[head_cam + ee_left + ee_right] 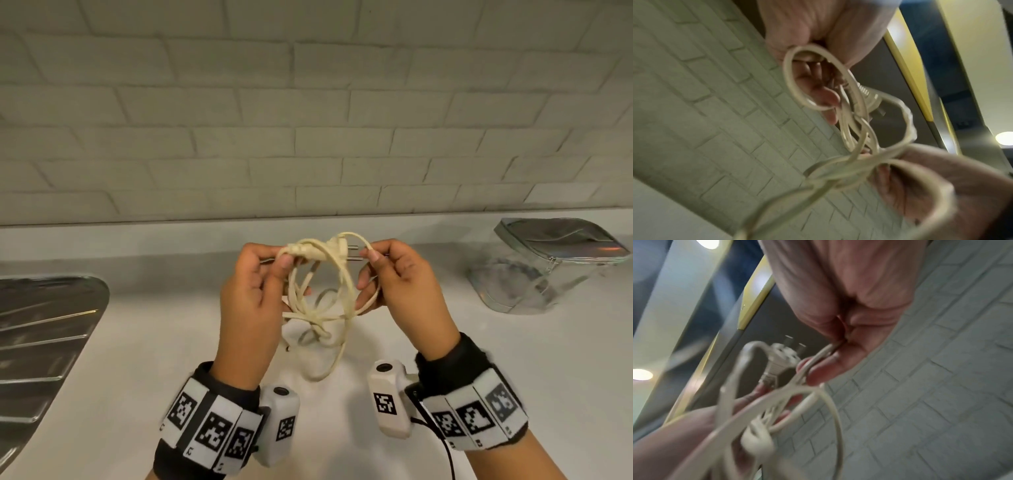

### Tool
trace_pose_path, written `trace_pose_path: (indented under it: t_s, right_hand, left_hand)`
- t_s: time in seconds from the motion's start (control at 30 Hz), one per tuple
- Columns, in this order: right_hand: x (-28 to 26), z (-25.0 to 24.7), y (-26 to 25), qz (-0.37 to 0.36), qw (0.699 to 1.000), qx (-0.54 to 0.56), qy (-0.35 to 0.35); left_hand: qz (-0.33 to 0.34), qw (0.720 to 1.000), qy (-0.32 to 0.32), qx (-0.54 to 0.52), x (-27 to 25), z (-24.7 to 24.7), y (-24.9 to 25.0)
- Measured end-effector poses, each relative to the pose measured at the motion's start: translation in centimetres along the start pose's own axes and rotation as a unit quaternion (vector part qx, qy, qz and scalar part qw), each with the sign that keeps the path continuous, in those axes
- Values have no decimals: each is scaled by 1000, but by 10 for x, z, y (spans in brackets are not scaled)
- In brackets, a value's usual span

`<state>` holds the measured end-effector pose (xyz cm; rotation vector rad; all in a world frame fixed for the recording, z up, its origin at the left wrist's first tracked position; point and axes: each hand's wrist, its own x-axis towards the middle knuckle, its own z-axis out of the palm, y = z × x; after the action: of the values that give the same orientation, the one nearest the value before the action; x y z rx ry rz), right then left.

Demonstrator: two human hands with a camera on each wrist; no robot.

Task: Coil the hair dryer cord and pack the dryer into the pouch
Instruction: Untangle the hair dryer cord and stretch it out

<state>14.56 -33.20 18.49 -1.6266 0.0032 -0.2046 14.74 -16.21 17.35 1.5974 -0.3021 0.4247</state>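
Note:
A cream hair dryer cord (337,291) hangs in several loose loops between my two hands above the white counter. My left hand (289,258) pinches the gathered loops at their top. Just right of it, the two-pin plug (344,253) points to the right. My right hand (371,253) pinches a single strand beside the plug pins. The right wrist view shows that pinch on the strand (826,352) and the plug (781,353) behind it. A silver and clear zip pouch (548,263) lies at the far right. The cord trails down to a pale shape (305,337) on the counter, too faint to identify.
A ribbed metal drainboard (44,325) takes up the left side of the counter (513,359). A pale brick-tiled wall (308,120) rises right behind the counter.

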Motion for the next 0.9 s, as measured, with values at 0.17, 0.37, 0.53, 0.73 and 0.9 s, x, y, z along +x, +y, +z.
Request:
trace_pose_path:
  t_s: [0.17, 0.37, 0.53, 0.73, 0.9]
  right_hand:
    - [0, 0, 7, 8, 1000, -6, 12]
    - [-14, 8, -5, -199, 955, -216, 43]
    - [-5, 8, -7, -139, 986, -74, 59]
    - [3, -4, -1, -52, 996, -20, 67]
    - [-9, 10, 5, -176, 952, -248, 38]
  left_hand:
    - [-81, 992, 50, -84, 1, 2, 0]
    - [-65, 997, -10, -32, -1, 6, 2]
    - [-43, 996, -58, -54, -1, 7, -1]
    - [-104, 975, -10, -195, 7, -6, 2]
    - [-141, 964, 6, -223, 13, 0, 3]
